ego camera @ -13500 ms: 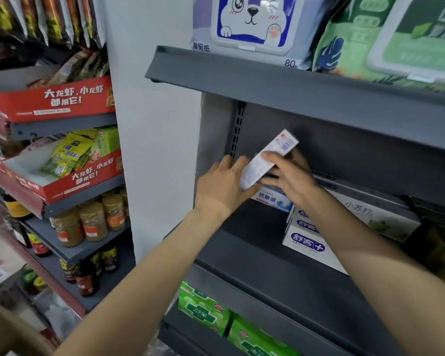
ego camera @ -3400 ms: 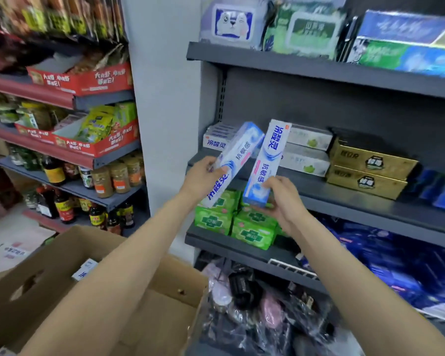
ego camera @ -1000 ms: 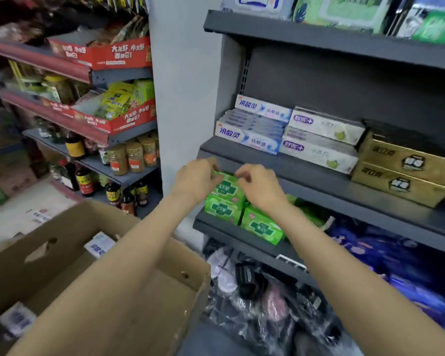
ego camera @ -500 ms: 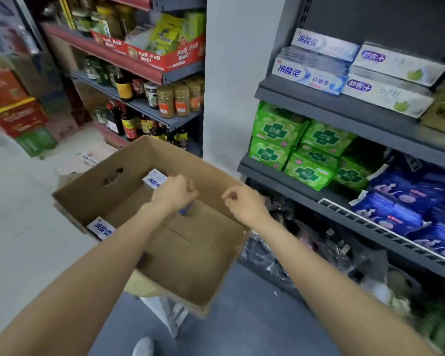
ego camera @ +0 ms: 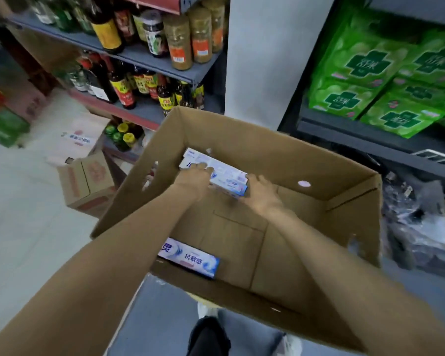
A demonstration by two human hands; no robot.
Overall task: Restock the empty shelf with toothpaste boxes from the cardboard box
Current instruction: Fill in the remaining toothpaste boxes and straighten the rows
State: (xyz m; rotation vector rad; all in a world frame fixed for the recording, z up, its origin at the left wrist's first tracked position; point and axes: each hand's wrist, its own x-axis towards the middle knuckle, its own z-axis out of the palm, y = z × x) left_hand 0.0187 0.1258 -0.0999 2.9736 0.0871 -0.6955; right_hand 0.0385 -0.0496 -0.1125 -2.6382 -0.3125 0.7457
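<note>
white-blue toothpaste boxes [ego camera: 216,173] — flat in cardboard box [ego camera: 280,160]

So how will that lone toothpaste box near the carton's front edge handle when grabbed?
The lone toothpaste box looks like a stiff, flat-sided carton, so it probably won't roll or flop. It seems light for its size. Its glossy print may be a bit slippery, and hard squeezing could dent it.

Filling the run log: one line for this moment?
phase: pickup | left hand, right hand: on toothpaste boxes in cardboard box | one box loose

Both bare arms reaching forward and down, left hand [ego camera: 194,179] and right hand [ego camera: 262,194] close together, fingers curled
</note>
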